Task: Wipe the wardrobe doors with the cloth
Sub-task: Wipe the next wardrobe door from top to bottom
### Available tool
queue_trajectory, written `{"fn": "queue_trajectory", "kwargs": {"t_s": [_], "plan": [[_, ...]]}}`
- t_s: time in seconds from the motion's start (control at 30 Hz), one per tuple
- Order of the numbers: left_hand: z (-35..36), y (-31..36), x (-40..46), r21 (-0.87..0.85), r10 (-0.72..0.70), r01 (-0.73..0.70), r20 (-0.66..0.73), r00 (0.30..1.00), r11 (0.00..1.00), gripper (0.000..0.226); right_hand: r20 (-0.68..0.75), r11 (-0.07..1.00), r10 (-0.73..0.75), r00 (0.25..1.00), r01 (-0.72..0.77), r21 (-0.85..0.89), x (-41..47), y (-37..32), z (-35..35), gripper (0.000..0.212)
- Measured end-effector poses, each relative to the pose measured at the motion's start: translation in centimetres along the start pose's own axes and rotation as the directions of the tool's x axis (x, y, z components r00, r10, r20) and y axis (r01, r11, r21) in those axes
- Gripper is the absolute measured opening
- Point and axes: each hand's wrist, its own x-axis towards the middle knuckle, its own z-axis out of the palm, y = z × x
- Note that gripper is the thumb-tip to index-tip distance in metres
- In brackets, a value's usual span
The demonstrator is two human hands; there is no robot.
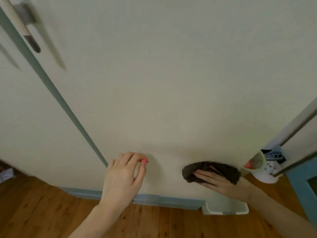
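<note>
1. The wardrobe door point(171, 74) fills most of the view, a pale panel with a blue-green edge strip; only its lower part is under the hands. If wiping stops at this low band, the risk is that the upper panel and the neighbouring door point(25, 117) on the left go uncleaned.
2. The wooden floor point(51, 212) lies close below, so the person seems to be bent low; leaning weight onto the panel could swing or shift the door.
3. The white bin point(224, 207) stands against the door's bottom right corner, and a white container point(262, 170) sits just beside the door's right edge. A wide stroke to the right could knock either.
4. The left hand point(123, 177) holds nothing; its fingers are curled loosely, fingertips near the door. I cannot tell whether they touch; if they do, they may smudge it.
5. The right hand point(216, 181) presses the dark cloth point(209, 170) flat against the lower door, fingers fairly straight. The cloth is bunched, so it could slip out or wipe unevenly.
</note>
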Motion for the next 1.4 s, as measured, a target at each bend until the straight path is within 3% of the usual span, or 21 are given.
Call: {"fn": "queue_trajectory", "kwargs": {"t_s": [0.1, 0.17, 0.23, 0.3, 0.4, 0.47, 0.5, 0.53, 0.6, 0.67, 0.73, 0.8, 0.93, 1.0, 1.1, 1.17, 1.2, 1.23, 1.3, 1.37, 1.4], "plan": [[0.5, -0.7, 0.2, 0.016, -0.012, 0.012, 0.005, 1.000, 1.000, 0.030, -0.117, 0.996, -0.081, 0.990, 0.078, -0.031, 1.2, 0.1, 0.1, 0.102], [0.3, -1.0, 0.2, 0.013, -0.010, 0.010, 0.004, 1.000, 1.000, 0.030, -0.202, 0.995, 0.042, 0.979, -0.022, 0.100, 1.8, 1.8, -1.7, 0.100], [0.0, -1.4, 0.0, 0.012, -0.010, 0.010, 0.013, 1.000, 1.000, 0.031, -0.318, 0.968, 0.211, 0.924, -0.153, 0.198, 3.1, 4.4, -4.6, 0.078], [-0.2, -1.9, -0.4, 0.026, -0.004, 0.004, 0.023, 1.000, 1.000, 0.031, -0.444, 0.905, 0.418, 0.793, -0.320, 0.281, 5.1, 7.3, -8.2, 0.054], [-0.5, -2.9, -0.8, 0.045, -0.026, 0.024, 0.037, 0.999, 0.999, 0.030, -0.508, 0.725, 0.685, 0.522, -0.555, 0.407, 8.6, 9.6, -11.2, 0.046], [-0.3, -3.9, -1.0, 0.065, -0.039, 0.036, 0.050, 0.998, 0.997, 0.028, -0.499, 0.665, 0.740, 0.450, -0.596, 0.449, 10.5, 7.8, -11.0, 0.051], [0.0, -4.4, -1.3, 0.082, -0.039, 0.034, 0.062, 0.997, 0.996, 0.028, -0.491, 0.702, 0.708, 0.507, -0.577, 0.417, 11.3, 6.1, -10.2, 0.052], [0.5, -5.1, -1.6, 0.102, -0.036, 0.028, 0.079, 0.996, 0.994, 0.028, -0.470, 0.781, 0.623, 0.625, -0.521, 0.344, 11.8, 4.0, -9.1, 0.050], [1.7, -6.5, -2.4, 0.143, -0.033, 0.014, 0.133, 0.991, 0.990, 0.031, -0.362, 0.952, 0.304, 0.881, -0.270, 0.141, 12.2, -0.6, -6.3, 0.051], [3.2, -8.2, -3.4, 0.170, -0.033, 0.001, 0.188, 0.982, 0.985, 0.033, -0.227, 1.000, -0.019, 0.974, 0.014, -0.022, 12.5, -4.6, -4.2, 0.062], [4.5, -9.5, -3.9, 0.182, -0.038, -0.001, 0.210, 0.977, 0.983, 0.033, -0.156, 0.979, -0.155, 0.976, 0.131, -0.153, 13.0, -6.6, -3.8, 0.071], [5.3, -10.6, -4.3, 0.191, -0.060, 0.018, 0.216, 0.975, 0.981, 0.031, -0.125, 0.974, -0.179, 0.976, 0.158, -0.160, 13.5, -7.4, -3.8, 0.073], [5.7, -12.1, -5.1, 0.187, -0.084, 0.043, 0.221, 0.972, 0.981, 0.031, -0.303, 0.982, 0.109, 0.947, -0.056, 0.179, 15.6, -4.7, -6.3, 0.057], [5.5, -12.6, -5.4, 0.180, -0.091, 0.054, 0.209, 0.974, 0.982, 0.031, -0.423, 0.936, 0.301, 0.855, -0.179, 0.303, 18.0, -1.7, -9.4, 0.051], [5.2, -13.2, -5.6, 0.179, -0.094, 0.057, 0.204, 0.974, 0.982, 0.031, -0.554, 0.811, 0.585, 0.593, -0.405, 0.423, 22.4, 2.4, -13.8, 0.048], [5.4, -13.9, -5.5, 0.184, -0.091, 0.056, 0.187, 0.978, 0.981, 0.033, -0.589, 0.738, 0.670, 0.451, -0.492, 0.463, 24.8, 2.9, -14.6, 0.044], [5.6, -14.3, -5.4, 0.191, -0.083, 0.049, 0.178, 0.980, 0.980, 0.033, -0.594, 0.732, 0.674, 0.439, -0.502, 0.460, 25.4, 2.4, -14.4, 0.042], [5.9, -14.7, -5.5, 0.197, -0.076, 0.041, 0.172, 0.982, 0.980, 0.032, -0.592, 0.758, 0.648, 0.479, -0.483, 0.438, 25.8, 1.2, -13.8, 0.041], [7.0, -15.6, -5.4, 0.212, -0.065, 0.027, 0.175, 0.982, 0.977, 0.033, -0.555, 0.859, 0.512, 0.655, -0.386, 0.337, 26.0, -2.4, -11.6, 0.042], [8.6, -16.7, -5.5, 0.249, -0.053, 0.002, 0.199, 0.979, 0.969, 0.035, -0.436, 0.968, 0.245, 0.866, -0.193, 0.161, 26.3, -7.4, -9.4, 0.047], [9.3, -17.2, -5.9, 0.271, -0.050, -0.010, 0.214, 0.976, 0.963, 0.035, -0.350, 0.997, 0.072, 0.934, -0.064, 0.034, 26.5, -10.0, -8.4, 0.049]]}}
